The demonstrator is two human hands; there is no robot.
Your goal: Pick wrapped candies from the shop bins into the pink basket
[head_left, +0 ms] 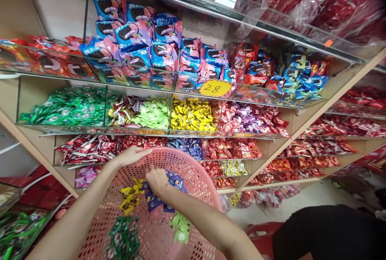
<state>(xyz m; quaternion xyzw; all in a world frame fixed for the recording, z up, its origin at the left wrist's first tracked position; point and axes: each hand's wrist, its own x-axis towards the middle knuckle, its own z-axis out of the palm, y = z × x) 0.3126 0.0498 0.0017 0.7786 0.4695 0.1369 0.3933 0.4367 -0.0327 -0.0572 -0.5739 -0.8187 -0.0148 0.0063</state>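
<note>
A round pink plastic basket with a perforated wall is tilted toward me below the shelves. My left hand grips its rim at the upper left, fingers over the edge. Inside the basket, my right hand is curled over blue-purple candy packets; its fingertips are hidden, so what it pinches cannot be seen. Yellow candy packets lie just left of that hand. Green candy packets are grouped low in the basket, and light green ones sit to the right, beneath my forearm.
Clear-fronted shelf bins hold blue and pink cookie packs, green candies, yellow candies and blue candies. A yellow price tag reads 28. Another bin of green packets is at lower left. Something black fills the lower right.
</note>
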